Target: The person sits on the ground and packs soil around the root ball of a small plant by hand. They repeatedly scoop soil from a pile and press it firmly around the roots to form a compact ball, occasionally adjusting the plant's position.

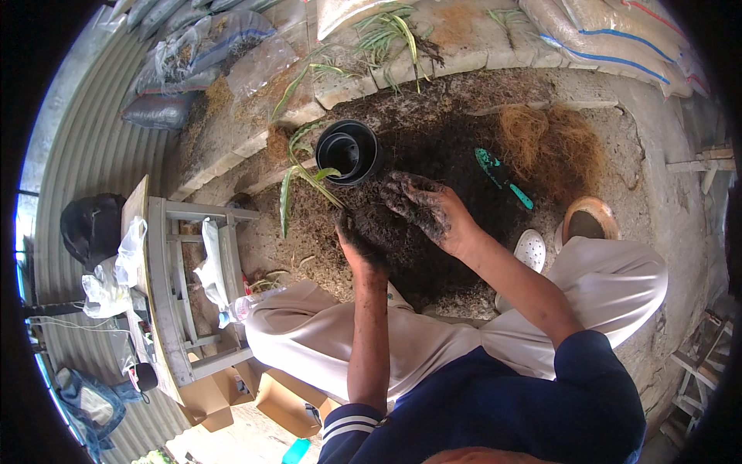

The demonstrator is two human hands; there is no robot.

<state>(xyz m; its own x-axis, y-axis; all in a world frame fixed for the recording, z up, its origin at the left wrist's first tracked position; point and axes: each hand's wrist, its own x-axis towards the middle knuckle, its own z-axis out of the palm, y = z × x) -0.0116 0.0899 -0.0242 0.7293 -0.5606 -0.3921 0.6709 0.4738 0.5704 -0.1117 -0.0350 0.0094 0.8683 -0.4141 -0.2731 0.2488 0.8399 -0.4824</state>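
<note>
My left hand (360,243), dark with soil, holds the dark root ball (385,229) of a leafy plant. The plant's stem (313,182) leans up and left out of the hand, its long green leaves (286,200) spreading at the end. Just right of the root ball is my right hand (426,209), its fingers bent and caked with soil. Whether any loose soil lies inside those fingers I cannot tell. Beyond both hands stand black plastic pots (349,152), a smaller one inside a larger one. Dark soil (458,255) covers the ground below.
A green hand trowel (501,177) lies on the soil at right, near a heap of brown fibre (550,139). A clay pot (591,217) stands by my right knee. Uprooted plants (388,37) and filled sacks (614,40) lie along the ledge. A wooden table (185,278) is at left.
</note>
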